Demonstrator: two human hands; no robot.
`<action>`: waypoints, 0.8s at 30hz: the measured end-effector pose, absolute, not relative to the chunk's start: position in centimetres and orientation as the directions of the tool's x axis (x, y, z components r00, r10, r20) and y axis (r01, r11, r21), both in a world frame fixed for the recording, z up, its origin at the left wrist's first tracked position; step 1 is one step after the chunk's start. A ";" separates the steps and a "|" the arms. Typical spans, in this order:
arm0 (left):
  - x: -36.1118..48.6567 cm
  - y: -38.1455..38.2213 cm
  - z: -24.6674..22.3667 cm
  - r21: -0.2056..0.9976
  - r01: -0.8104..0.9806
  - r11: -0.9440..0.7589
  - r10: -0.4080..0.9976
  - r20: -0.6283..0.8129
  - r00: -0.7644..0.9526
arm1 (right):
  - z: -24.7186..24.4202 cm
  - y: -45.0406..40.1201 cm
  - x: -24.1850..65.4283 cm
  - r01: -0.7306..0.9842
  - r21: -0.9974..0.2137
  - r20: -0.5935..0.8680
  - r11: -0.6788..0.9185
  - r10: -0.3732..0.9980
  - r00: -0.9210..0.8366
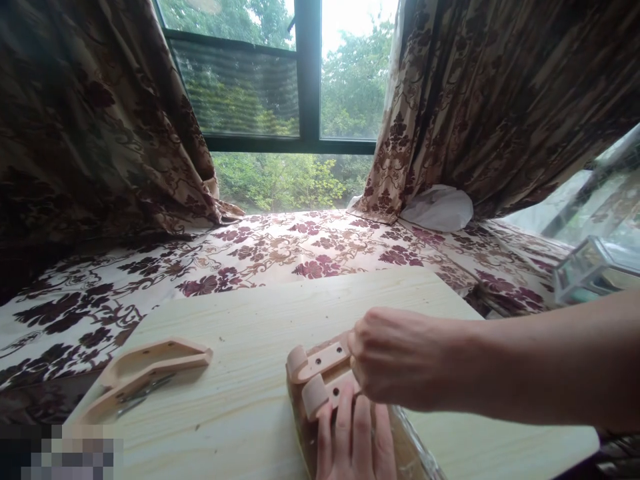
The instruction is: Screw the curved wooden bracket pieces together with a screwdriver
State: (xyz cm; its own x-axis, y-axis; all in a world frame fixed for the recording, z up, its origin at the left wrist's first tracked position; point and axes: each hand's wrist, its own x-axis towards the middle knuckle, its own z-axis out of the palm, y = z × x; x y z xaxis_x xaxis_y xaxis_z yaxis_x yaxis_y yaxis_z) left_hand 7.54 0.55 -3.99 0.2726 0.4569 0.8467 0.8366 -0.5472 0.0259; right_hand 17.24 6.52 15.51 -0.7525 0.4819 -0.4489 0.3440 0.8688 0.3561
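Observation:
Two pale wooden pieces with rounded raised ends and dark holes, a rear one [325, 359] and a front one [316, 395], lie side by side on a brown block [306, 433] that looks wrapped in clear film. My left hand [356, 430] rests on the block with its fingers stretched out, their tips touching the front piece. Above the right ends of the pieces, my right hand [393, 357] is curled into a closed fist. Whatever it holds, if anything, is hidden by the fingers.
On the pale wooden board [240, 373], angled wooden pieces [165, 357] lie at the left, with thin metal items [145, 395] beside them. Behind is flowered cloth [280, 250]. A clear box [595, 270] stands at the right, a white bag [440, 208] near the curtain.

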 end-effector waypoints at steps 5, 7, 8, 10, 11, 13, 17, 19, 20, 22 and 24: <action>7.6 0.6 -3.8 0.067 0.830 -0.553 0.472 0.847 0.246 | 16.6 7.6 16.7 0.552 0.215 -0.496 0.806 0.577 -0.648; 7.6 0.5 -3.8 0.066 0.826 -0.559 0.467 0.849 0.249 | 17.3 8.0 16.2 0.607 0.196 -0.543 0.770 0.601 -0.586; 7.6 0.5 -3.8 0.060 0.826 -0.561 0.463 0.850 0.253 | 17.7 8.2 16.0 0.631 0.196 -0.564 0.751 0.613 -0.554; 7.6 0.5 -3.9 0.046 0.826 -0.562 0.455 0.851 0.262 | 18.1 8.2 15.6 0.658 0.206 -0.600 0.724 0.625 -0.500; 7.6 0.5 -3.9 0.049 0.829 -0.557 0.458 0.851 0.258 | 18.1 8.1 15.5 0.652 0.218 -0.603 0.726 0.625 -0.495; 7.6 0.5 -3.9 0.049 0.834 -0.549 0.453 0.856 0.248 | 17.9 7.5 15.4 0.604 0.248 -0.578 0.757 0.616 -0.535; 7.8 0.4 -3.7 0.078 0.840 -0.537 0.476 0.850 0.225 | 16.5 5.9 16.0 0.450 0.372 -0.422 0.812 0.580 -0.697; 7.9 0.4 -3.6 0.099 0.844 -0.528 0.492 0.845 0.209 | 15.8 5.3 16.3 0.344 0.383 -0.423 0.857 0.494 -0.760; 8.0 0.4 -3.5 0.103 0.846 -0.523 0.490 0.849 0.199 | 15.5 5.1 16.5 0.299 0.369 -0.440 0.880 0.448 -0.778; 7.9 0.4 -3.5 0.102 0.849 -0.518 0.481 0.856 0.190 | 15.2 5.2 16.6 0.259 0.335 -0.471 0.906 0.399 -0.787; 7.8 0.4 -3.6 0.084 0.845 -0.528 0.471 0.857 0.209 | 15.4 5.9 16.6 0.304 0.309 -0.483 0.901 0.424 -0.766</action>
State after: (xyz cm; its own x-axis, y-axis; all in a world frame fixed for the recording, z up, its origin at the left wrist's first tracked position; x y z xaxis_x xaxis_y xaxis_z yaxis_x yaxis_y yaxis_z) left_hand 7.81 0.41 -3.62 0.2090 0.4713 0.8569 0.8453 -0.5276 0.0841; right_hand 16.65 5.87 15.37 -0.7663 0.4239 -0.4828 0.3038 0.9012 0.3090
